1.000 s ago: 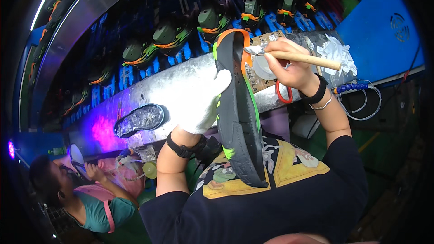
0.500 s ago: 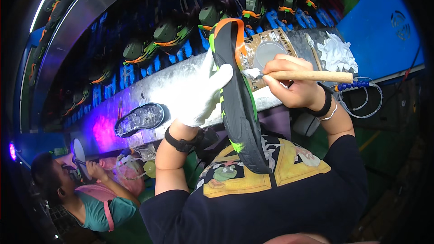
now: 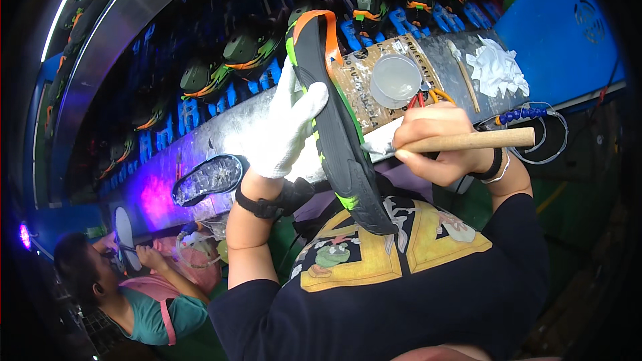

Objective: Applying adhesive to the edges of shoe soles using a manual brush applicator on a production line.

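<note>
Centre frame, our gloved left hand (image 3: 284,130) wraps its grip around the black-and-green shoe (image 3: 338,127), sole up. Our right hand (image 3: 438,144) pinches a wooden-handled brush (image 3: 468,140), its tip touching the sole's edge.

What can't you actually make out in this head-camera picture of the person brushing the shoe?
- Brush tip: hidden in the head view behind the black shoe edge.
- Left hand fingers: covered by a white glove and partly behind the shoe.
- Shoe upper: turned away, only the sole side shows.
- Round dish contents: too pale to tell.
- Shoes on the far rack: dark, small, bent by the lens.
</note>
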